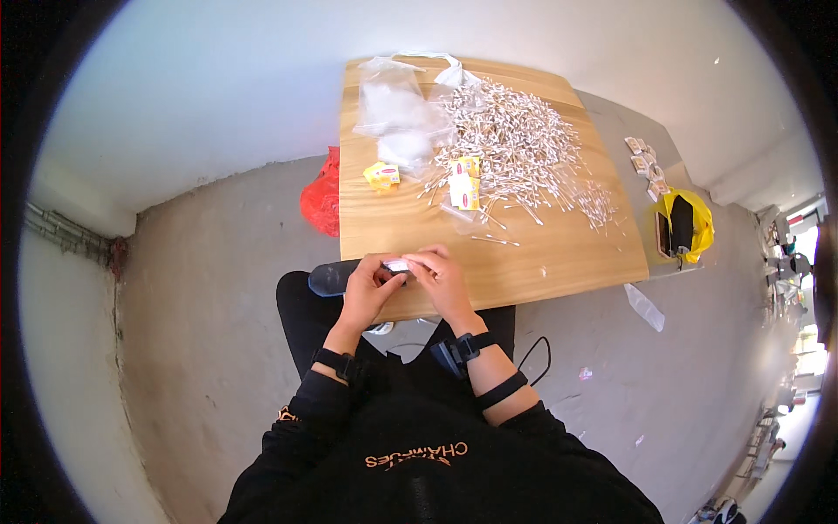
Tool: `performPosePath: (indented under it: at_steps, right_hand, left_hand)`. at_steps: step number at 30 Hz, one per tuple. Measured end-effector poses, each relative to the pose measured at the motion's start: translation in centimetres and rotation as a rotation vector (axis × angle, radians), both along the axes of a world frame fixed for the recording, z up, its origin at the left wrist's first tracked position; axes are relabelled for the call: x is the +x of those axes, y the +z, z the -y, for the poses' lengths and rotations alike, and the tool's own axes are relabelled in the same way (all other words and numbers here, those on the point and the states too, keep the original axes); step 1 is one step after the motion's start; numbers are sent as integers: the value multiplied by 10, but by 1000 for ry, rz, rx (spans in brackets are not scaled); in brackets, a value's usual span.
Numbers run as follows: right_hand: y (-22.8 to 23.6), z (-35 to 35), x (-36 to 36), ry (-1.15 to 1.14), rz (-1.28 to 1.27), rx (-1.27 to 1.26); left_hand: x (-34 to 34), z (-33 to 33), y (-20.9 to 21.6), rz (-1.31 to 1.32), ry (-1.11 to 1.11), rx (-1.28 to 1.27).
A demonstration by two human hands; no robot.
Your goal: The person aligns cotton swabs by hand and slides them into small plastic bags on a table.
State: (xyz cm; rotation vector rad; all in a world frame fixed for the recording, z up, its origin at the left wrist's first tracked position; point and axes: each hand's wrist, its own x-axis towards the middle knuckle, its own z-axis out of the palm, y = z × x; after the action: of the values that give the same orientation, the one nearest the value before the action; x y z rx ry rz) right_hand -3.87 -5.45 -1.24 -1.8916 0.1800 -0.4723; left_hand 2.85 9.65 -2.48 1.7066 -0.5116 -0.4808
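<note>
Near the table's front edge, my left hand [367,288] and my right hand [441,279] meet around a small white-and-pink packet [397,265]. Fingers of both hands pinch it from either side, and they cover much of it. Its exact kind is too small to make out. Just left of my left hand lies a dark, long, rounded object [330,279]. Beyond my hands, a few loose cotton swabs [495,240] lie on the wooden table [559,262]. A large heap of cotton swabs [515,131] spreads behind them.
Yellow-and-white packets [465,185] lie at the heap's near edge, another yellow packet [382,175] farther left. Clear plastic bags [390,100] cover the far left. A red bag [322,199] sits beside the table; a yellow bag [698,229] and small packs [646,164] are on the right.
</note>
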Motion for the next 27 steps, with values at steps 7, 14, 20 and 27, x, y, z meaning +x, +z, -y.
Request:
performPosePath:
  at_steps: [7,14,20,27]
  right_hand:
    - [11,4,-2,153,-36,2]
    - [-3,11,0,153,-111,209]
    - [1,10,7,145,-326,483]
    - [0,10,15,32,-508,658]
  left_hand:
    - [3,0,14,180,40,142]
    - [4,-2,2,-55,26,-100]
    - [4,0,-9,-169,66,-132]
    - [-8,13,7,-73,191,-244]
